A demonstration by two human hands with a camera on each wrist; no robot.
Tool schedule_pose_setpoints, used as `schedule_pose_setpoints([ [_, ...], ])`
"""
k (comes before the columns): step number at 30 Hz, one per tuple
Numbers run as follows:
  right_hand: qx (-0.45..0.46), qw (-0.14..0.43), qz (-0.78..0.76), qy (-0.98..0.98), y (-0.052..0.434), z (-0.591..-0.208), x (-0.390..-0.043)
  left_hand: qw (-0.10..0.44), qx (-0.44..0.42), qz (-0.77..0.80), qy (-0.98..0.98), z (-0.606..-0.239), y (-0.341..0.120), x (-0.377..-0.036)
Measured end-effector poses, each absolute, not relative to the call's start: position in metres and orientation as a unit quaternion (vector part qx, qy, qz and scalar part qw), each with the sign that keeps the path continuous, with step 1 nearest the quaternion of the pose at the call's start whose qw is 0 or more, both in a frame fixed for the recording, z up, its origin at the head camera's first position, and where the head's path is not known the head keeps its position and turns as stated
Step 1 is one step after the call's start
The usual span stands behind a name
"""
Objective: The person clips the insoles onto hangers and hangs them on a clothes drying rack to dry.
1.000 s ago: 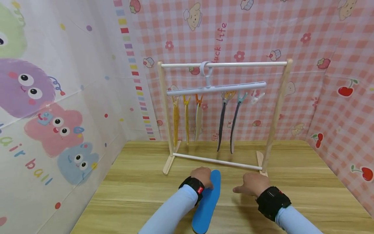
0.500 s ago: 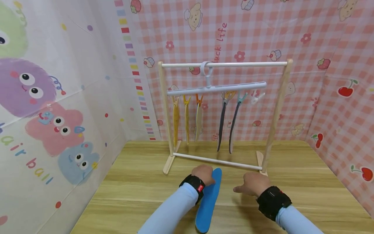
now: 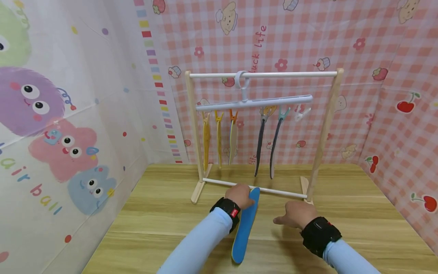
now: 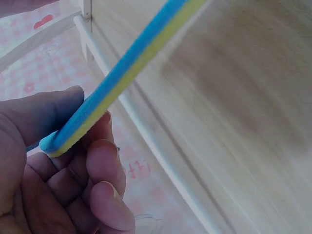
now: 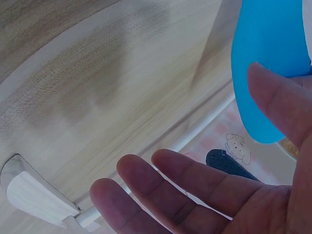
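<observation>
My left hand [image 3: 239, 196] pinches the far end of a blue insole [image 3: 247, 228] between thumb and fingers. In the left wrist view the insole [image 4: 124, 75] shows a blue upper layer and a yellow lower one along its edge. Its far end is lifted and its other end slants down toward the table. To the right, my right hand [image 3: 297, 215] hovers over the table holding nothing. The right wrist view shows its fingers [image 5: 141, 175] relaxed and spread, and its thumb overlapping the insole's blue face [image 5: 268, 44].
Behind the hands stands a wooden rack [image 3: 328, 133] with a white lower bar [image 3: 284, 193]. From its top bar hangs a pale hanger [image 3: 273, 102]. Clothespins hold yellow insoles [image 3: 206, 146], a pale insole [image 3: 233, 142] and dark insoles [image 3: 259, 148]; a white clothespin [image 3: 302, 114] hangs bare.
My left hand has moved forward and slightly up, raising the insole's far end. The whole insole has shifted toward the rack. My right hand has stayed in place.
</observation>
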State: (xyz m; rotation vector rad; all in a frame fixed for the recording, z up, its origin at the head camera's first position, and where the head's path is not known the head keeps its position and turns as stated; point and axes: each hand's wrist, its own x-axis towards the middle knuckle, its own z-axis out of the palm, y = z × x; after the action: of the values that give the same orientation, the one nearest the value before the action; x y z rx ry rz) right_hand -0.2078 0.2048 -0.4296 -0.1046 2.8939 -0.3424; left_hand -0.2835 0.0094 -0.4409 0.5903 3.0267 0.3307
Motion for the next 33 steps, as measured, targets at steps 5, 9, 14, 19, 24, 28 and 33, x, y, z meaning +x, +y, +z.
schedule_pose_setpoints([
  [5,-0.036,0.11,-0.113,0.987,0.206,-0.43,-0.208,0.016,0.199,0.121,0.972,-0.434,0.011,-0.284],
  [9,-0.037,0.107,-0.107,0.988,0.208,-0.43,-0.209,0.009,0.203,0.132,0.97,-0.431,0.012,-0.283],
  [14,-0.04,0.103,-0.108,0.988,0.211,-0.427,-0.211,0.015,0.203,0.144,0.968,-0.423,0.014,-0.282],
  [19,-0.042,0.084,-0.114,0.989,0.215,-0.42,-0.21,0.009,0.21,0.137,0.968,-0.415,0.017,-0.284],
  [24,-0.041,0.076,-0.119,0.989,0.22,-0.413,-0.209,0.002,0.217,0.143,0.966,-0.406,0.021,-0.284],
  [28,-0.04,0.075,-0.115,0.99,0.223,-0.41,-0.21,-0.003,0.218,0.15,0.964,-0.402,0.024,-0.284],
  [33,-0.038,0.066,-0.113,0.991,0.225,-0.407,-0.212,-0.021,0.219,0.158,0.963,-0.398,0.029,-0.285],
])
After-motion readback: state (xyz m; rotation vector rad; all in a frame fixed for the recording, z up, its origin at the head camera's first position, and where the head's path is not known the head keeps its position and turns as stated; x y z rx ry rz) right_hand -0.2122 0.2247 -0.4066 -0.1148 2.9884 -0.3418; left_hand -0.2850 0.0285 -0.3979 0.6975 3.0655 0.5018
